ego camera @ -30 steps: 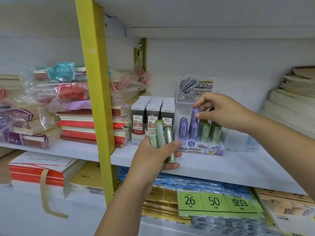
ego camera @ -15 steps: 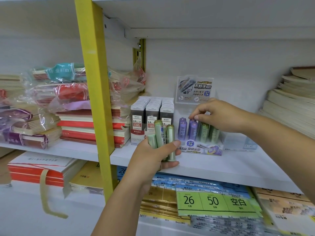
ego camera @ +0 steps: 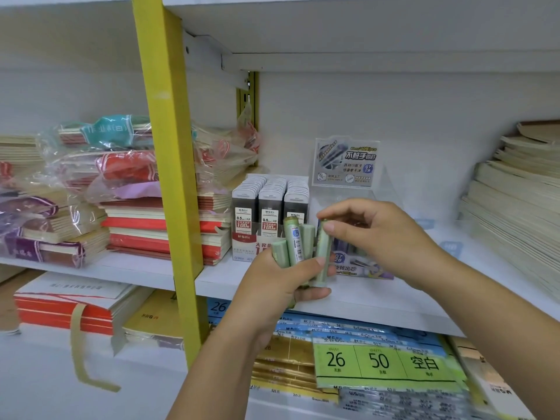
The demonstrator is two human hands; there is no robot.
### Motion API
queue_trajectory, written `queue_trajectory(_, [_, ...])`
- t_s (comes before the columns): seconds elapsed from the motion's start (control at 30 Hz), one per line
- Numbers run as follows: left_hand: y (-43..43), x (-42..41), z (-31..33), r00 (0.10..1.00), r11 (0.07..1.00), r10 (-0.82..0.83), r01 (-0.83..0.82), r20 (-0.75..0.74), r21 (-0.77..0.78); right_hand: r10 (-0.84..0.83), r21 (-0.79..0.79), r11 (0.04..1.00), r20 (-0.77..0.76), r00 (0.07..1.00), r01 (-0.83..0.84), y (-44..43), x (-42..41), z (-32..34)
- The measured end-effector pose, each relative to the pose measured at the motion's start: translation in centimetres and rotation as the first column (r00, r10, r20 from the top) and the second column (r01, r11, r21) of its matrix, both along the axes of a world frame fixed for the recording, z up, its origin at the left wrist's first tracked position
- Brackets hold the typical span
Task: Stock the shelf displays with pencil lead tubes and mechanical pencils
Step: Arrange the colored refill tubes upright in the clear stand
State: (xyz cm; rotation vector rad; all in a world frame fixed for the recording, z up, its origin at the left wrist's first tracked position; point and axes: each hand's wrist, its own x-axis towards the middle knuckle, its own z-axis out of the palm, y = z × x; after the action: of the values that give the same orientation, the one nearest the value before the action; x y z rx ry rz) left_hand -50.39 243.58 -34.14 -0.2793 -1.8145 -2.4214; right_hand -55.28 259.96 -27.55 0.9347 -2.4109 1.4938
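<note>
Four green lead tubes (ego camera: 294, 242) stand upright in the left hand (ego camera: 278, 283), in front of the middle shelf (ego camera: 378, 301). Its grip is closed round the bundle, with the thumb lying across the front. The right hand (ego camera: 388, 234) pinches the top of the rightmost tube (ego camera: 323, 253) between thumb and forefinger, a narrow grip, while that tube's lower end sits against the left fingers. Just behind the hands is one clear display tray (ego camera: 360, 269) with one printed header card (ego camera: 345, 162). Some purple tubes (ego camera: 341, 247) in it are too hidden to count. Beside it on the left stand three rows of dark lead cases (ego camera: 269, 204). One yellow upright (ego camera: 168, 147) divides the shelving.
</note>
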Motion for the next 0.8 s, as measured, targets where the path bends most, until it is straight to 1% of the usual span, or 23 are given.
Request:
queue_trajectory(0.1, [0.0,-0.3,0.0,1.0,1.0,0.005,-0.005,-0.005,0.028,-0.003,-0.06,0.998,0.059,0.998,0.007,0.6,-0.2,0.4])
queue_trajectory(0.17, [0.1,-0.5,-0.1,0.999,0.999,0.034,-0.033,-0.011,0.026,0.036,-0.081,0.996,0.116,0.993,-0.027,0.9,-0.1,0.6])
queue_trajectory(0.27, [0.5,-0.7,-0.2,0.995,0.995,0.095,-0.095,-0.029,-0.01,0.083,-0.086,0.994,0.167,0.983,-0.07,1.4,0.2,0.9])
queue_trajectory(0.33, [0.7,-0.7,-0.2,0.991,0.992,0.12,-0.123,-0.06,-0.038,0.077,-0.075,0.995,0.173,0.982,-0.065,1.5,0.2,1.0])
queue_trajectory(0.4, [0.9,-0.7,-0.2,0.988,0.989,0.14,-0.143,-0.071,-0.041,0.036,-0.092,0.995,0.135,0.99,-0.023,1.7,0.0,1.5])
queue_trajectory(0.5, [1.0,-0.9,-0.2,0.981,0.979,0.179,-0.185,-0.068,-0.085,-0.082,-0.172,0.983,-0.061,0.995,0.07,3.1,-1.3,3.9])
queue_trajectory(0.53, [0.9,-0.9,-0.1,0.979,0.975,0.193,-0.199,-0.065,-0.101,-0.121,-0.169,0.981,-0.125,0.985,0.099,3.7,-2.0,4.9])
queue_trajectory(0.57, [1.0,-1.0,-0.1,0.977,0.972,0.203,-0.209,-0.061,-0.108,-0.162,-0.123,0.982,-0.188,0.969,0.141,4.3,-2.6,5.7])
queue_trajectory(0.6, [1.0,-1.0,-0.1,0.976,0.971,0.209,-0.214,-0.058,-0.107,-0.201,-0.038,0.98,-0.251,0.947,0.197,4.8,-3.2,6.2])
queue_trajectory(0.67, [1.1,-1.0,0.0,0.975,0.97,0.215,-0.221,-0.062,-0.099,-0.241,0.156,0.937,-0.356,0.903,0.312,5.4,-4.2,6.3])
queue_trajectory(0.73, [1.3,-1.0,0.0,0.97,0.966,0.231,-0.237,-0.069,-0.105,-0.24,0.285,0.882,-0.41,0.88,0.374,5.6,-4.7,5.7])
queue_trajectory(0.8, [1.4,-1.0,0.0,0.968,0.963,0.242,-0.248,-0.065,-0.108,-0.226,0.336,0.863,-0.413,0.882,0.378,5.7,-5.1,5.2])
